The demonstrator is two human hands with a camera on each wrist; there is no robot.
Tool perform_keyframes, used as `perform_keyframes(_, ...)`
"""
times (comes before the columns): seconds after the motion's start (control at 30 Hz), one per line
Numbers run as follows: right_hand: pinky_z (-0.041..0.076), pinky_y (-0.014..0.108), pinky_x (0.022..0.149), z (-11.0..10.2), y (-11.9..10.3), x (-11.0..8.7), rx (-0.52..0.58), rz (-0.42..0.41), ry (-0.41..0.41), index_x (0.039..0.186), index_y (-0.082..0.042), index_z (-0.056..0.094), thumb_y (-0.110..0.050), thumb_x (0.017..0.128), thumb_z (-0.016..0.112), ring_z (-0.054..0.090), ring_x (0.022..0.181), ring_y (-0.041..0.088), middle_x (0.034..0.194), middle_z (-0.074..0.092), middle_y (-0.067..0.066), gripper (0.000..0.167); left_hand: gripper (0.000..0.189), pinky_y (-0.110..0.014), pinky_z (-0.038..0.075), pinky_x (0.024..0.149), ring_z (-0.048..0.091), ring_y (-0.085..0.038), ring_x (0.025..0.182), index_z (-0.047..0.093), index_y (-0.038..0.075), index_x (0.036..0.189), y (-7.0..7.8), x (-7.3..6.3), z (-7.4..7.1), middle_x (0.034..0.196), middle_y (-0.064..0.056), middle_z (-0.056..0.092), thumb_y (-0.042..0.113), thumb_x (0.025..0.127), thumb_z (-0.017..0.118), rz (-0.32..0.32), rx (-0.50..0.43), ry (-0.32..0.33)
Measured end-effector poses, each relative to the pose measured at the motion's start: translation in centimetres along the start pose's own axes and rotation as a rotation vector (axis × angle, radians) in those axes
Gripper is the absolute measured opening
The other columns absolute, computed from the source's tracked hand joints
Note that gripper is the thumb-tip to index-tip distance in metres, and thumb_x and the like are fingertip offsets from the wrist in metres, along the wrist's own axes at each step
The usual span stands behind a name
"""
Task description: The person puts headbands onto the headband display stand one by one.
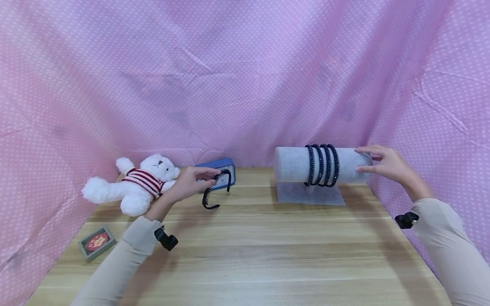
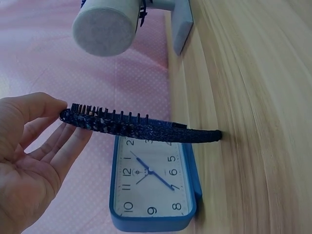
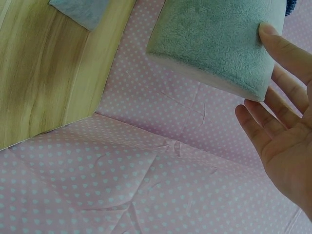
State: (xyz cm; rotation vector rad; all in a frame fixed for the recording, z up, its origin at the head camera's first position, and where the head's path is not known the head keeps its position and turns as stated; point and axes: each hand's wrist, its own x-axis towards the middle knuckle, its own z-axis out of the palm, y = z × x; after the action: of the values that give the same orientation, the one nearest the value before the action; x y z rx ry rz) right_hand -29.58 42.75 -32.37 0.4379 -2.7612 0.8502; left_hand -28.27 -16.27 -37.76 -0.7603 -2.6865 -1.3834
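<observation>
My left hand [image 1: 187,183] pinches a dark toothed headband [image 1: 207,197] by its top, between thumb and fingers. In the left wrist view the headband [image 2: 141,129] shows a sparkly outer face and small teeth, and one end comes close to the wooden surface. On the right, my right hand [image 1: 388,163] grips the end of a grey plush display roll [image 1: 292,165], thumb in front and fingers behind. Several similar dark headbands [image 1: 311,165] circle the roll's middle. Up close in the right wrist view, the thumb presses the roll's fabric [image 3: 214,44] near its end.
A blue alarm clock [image 2: 151,222] stands behind the held headband. To its left lies a white teddy bear [image 1: 143,182] in a striped top. A small framed paw picture [image 1: 97,242] sits at the table's left edge. Pink dotted cloth [image 1: 245,85] encloses the wooden table [image 1: 268,246].
</observation>
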Motion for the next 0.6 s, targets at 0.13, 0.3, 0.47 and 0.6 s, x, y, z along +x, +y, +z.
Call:
perform_keyframes(0.13, 0.036, -0.006, 0.084, 0.04, -0.14, -0.03, 0.010, -0.022, 0.015, 0.132, 0.001, 0.066, -0.013, 0.076, 0.090, 0.038, 0.104, -0.023, 0.133, 0.062, 0.029, 0.062, 0.034, -0.018, 0.054, 0.071, 0.073, -0.019, 0.098, 0.072, 0.008, 0.126, -0.01, 0.31, 0.26, 0.113, -0.013, 0.076, 0.011, 0.093, 0.074, -0.008, -0.011, 0.008)
perform_keyframes(0.3, 0.035, -0.006, 0.085, 0.10, -0.35, -0.05, 0.018, -0.011, 0.010, 0.132, 0.001, 0.066, -0.013, 0.076, 0.090, 0.036, 0.104, -0.023, 0.135, 0.061, 0.030, 0.062, 0.035, -0.018, 0.054, 0.072, 0.073, -0.024, 0.101, 0.069, 0.003, 0.129, 0.21, 0.52, 0.45, 0.122, -0.018, 0.073, 0.009, 0.094, 0.072, -0.014, -0.067, -0.027)
perform_keyframes(0.47, 0.033, -0.007, 0.084, 0.07, -0.45, -0.12, 0.019, 0.011, 0.002, 0.133, 0.000, 0.065, -0.014, 0.077, 0.089, 0.035, 0.105, -0.022, 0.137, 0.060, 0.029, 0.063, 0.037, -0.018, 0.056, 0.077, 0.072, -0.028, 0.106, 0.066, 0.000, 0.133, 0.32, 0.82, 0.56, 0.128, -0.022, 0.069, 0.006, 0.096, 0.067, -0.025, -0.112, -0.072)
perform_keyframes(0.6, 0.033, -0.007, 0.084, 0.03, -0.45, -0.13, 0.009, 0.023, -0.005, 0.134, -0.001, 0.065, -0.015, 0.078, 0.089, 0.035, 0.106, -0.021, 0.139, 0.059, 0.028, 0.063, 0.039, -0.019, 0.056, 0.080, 0.070, -0.031, 0.109, 0.064, 0.000, 0.136, 0.47, 1.00, 0.63, 0.133, -0.023, 0.066, 0.005, 0.097, 0.064, -0.035, -0.134, -0.099)
